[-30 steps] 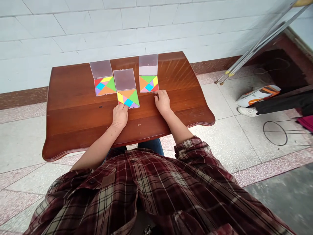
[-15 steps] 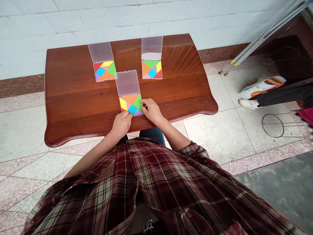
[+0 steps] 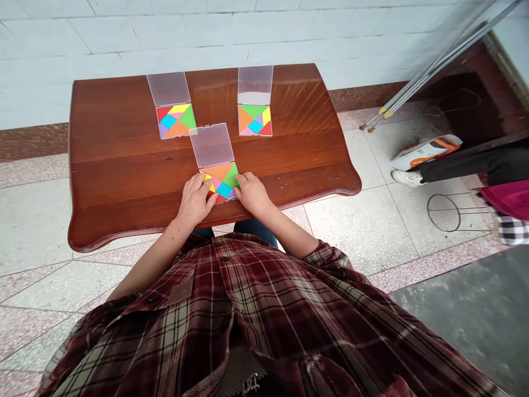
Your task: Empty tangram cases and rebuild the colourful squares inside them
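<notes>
Three open tangram cases sit on the brown wooden table (image 3: 111, 165), each with a frosted clear lid (image 3: 212, 145) lying flat behind a base packed with coloured tangram pieces (image 3: 255, 128). The left case (image 3: 176, 121) and the right case (image 3: 255, 120) lie towards the far edge, well apart. The middle case (image 3: 219, 182) lies between them, nearer the person. The left hand (image 3: 193, 201) and the right hand (image 3: 252, 193) close narrowly on its near sides, their fingers (image 3: 209, 196) covering some pieces.
</notes>
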`<state>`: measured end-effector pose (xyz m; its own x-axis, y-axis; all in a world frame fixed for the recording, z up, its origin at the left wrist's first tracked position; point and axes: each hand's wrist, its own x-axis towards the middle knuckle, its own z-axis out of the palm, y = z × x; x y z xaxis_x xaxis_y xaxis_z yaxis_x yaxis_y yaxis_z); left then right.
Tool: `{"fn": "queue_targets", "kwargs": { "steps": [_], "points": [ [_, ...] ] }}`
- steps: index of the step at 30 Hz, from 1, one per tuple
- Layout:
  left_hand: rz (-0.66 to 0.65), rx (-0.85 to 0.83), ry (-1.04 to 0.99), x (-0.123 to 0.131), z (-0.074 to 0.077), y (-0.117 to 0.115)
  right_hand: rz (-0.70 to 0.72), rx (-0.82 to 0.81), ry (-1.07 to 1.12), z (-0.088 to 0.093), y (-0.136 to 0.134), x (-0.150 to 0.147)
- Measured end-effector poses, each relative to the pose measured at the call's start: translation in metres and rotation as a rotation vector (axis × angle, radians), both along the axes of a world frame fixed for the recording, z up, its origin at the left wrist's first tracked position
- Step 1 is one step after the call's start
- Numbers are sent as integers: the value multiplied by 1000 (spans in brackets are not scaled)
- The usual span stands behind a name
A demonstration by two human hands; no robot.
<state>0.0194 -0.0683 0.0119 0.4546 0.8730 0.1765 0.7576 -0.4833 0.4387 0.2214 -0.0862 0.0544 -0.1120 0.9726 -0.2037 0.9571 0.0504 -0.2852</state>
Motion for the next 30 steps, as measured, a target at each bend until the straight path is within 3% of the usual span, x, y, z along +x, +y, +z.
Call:
{"fn": "queue_targets", "kwargs": {
  "steps": [10, 18, 30],
  "points": [
    [-7, -4, 65, 7, 5, -6, 53, -114, -238, 19, 4, -13],
    [-15, 22, 61, 6, 3, -7, -33, -76, -255, 13, 0, -20],
    [-13, 9, 45, 7, 5, -7, 21, -65, -248, 10, -1, -11]
  ]
}}
